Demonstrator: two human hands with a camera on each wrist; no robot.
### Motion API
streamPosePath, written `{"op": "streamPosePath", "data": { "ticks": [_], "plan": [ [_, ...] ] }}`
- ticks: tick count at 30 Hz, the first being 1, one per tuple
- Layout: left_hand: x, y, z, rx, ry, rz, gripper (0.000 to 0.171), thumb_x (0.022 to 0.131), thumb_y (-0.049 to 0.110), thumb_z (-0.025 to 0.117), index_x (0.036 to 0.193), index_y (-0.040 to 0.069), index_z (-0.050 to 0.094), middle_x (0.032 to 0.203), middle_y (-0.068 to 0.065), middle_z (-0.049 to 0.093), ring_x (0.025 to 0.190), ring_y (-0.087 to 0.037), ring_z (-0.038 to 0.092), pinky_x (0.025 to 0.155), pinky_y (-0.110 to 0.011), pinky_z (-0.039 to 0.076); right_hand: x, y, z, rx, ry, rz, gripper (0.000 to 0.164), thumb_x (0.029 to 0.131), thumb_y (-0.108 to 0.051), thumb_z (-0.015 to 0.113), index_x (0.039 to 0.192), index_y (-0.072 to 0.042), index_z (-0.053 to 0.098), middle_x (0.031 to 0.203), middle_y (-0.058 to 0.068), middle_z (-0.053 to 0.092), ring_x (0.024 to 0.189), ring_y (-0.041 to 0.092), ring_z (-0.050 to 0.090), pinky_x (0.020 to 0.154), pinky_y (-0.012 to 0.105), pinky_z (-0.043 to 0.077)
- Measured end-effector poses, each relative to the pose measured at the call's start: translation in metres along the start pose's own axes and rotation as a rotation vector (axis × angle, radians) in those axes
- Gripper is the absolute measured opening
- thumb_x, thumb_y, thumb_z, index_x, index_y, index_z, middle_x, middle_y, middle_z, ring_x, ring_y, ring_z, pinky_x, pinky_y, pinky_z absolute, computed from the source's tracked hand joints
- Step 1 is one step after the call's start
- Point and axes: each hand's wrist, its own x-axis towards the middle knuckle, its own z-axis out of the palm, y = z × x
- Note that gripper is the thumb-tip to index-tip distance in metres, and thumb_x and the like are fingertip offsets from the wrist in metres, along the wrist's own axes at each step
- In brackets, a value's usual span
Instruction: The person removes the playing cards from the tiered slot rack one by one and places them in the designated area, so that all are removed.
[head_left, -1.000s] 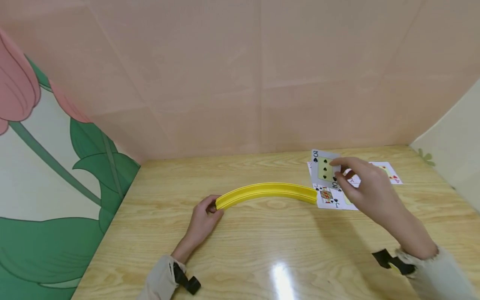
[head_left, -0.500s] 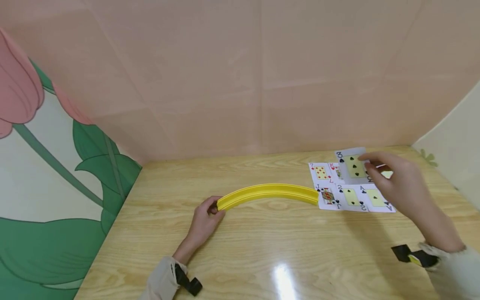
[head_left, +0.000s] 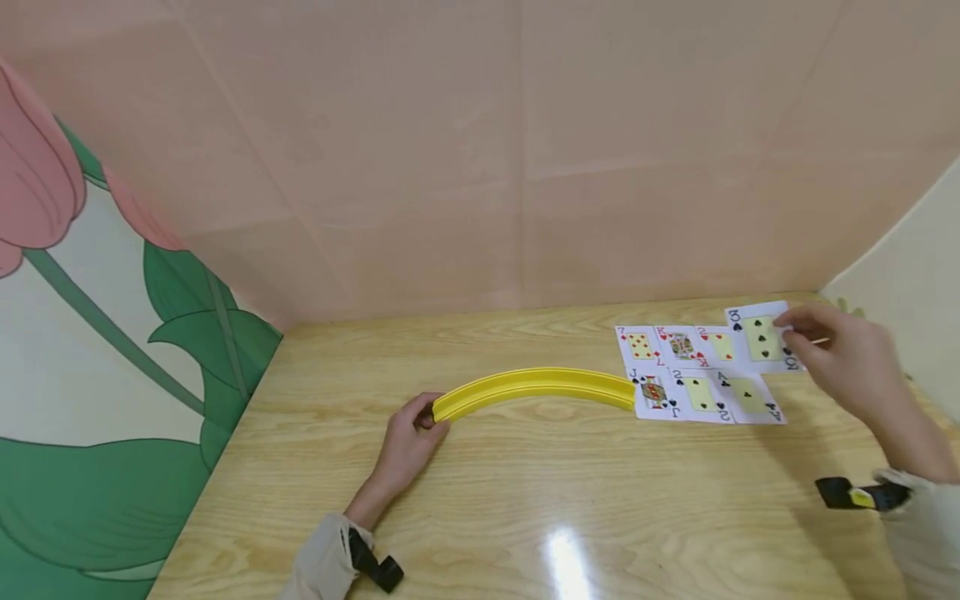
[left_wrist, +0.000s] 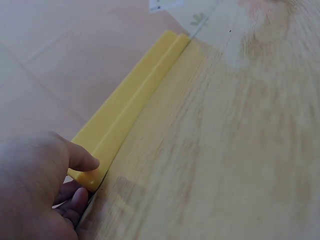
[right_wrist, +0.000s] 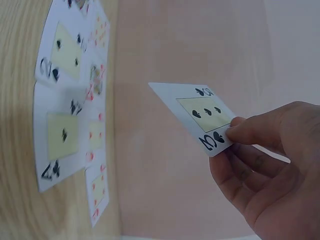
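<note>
My right hand pinches a three of spades by its edge, thumb against fingers. In the right wrist view the three of spades is off the table, face showing. In the head view it hangs over the back row's right end. My left hand grips the left end of a yellow curved track piece, which arches toward the cards. The left wrist view shows a thumb or finger on top of the yellow track and other fingers at its end.
Two rows of face-up cards lie at the right. In front are a jack, a two of spades and a black ace. Behind lie a seven of diamonds, a king and several-pipped red card. A wall stands behind.
My right hand has moved rightward with the three of spades, from above the jack to the back row's right end, uncovering other cards. My left hand and the yellow track have stayed put.
</note>
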Motion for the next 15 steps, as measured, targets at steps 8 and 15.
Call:
{"op": "streamPosePath", "data": {
  "ticks": [8, 15],
  "plan": [
    [0.0, 0.001, -0.001, 0.006, 0.001, 0.001, 0.033, 0.086, 0.0, 0.073, 0.117, 0.013, 0.068, 0.102, -0.002, 0.067, 0.082, -0.015, 0.056, 0.073, -0.026, 0.048, -0.004, 0.039, 0.001, -0.057, -0.098, 0.079, 0.015, 0.087, 0.005, 0.063, 0.102, 0.005, 0.066, 0.095, 0.03, 0.067, 0.07, -0.017, 0.041, 0.05, 0.016, 0.039],
    [-0.001, 0.002, -0.001, 0.019, -0.003, -0.007, 0.034, 0.087, 0.002, 0.072, 0.118, 0.013, 0.067, 0.104, -0.002, 0.067, 0.083, -0.015, 0.056, 0.073, -0.026, 0.048, -0.009, 0.066, 0.007, -0.118, -0.221, 0.129, 0.015, 0.087, 0.002, 0.064, 0.101, 0.006, 0.069, 0.097, 0.033, 0.066, 0.07, 0.022, 0.061, 0.049, 0.025, 0.041]
  ]
}}
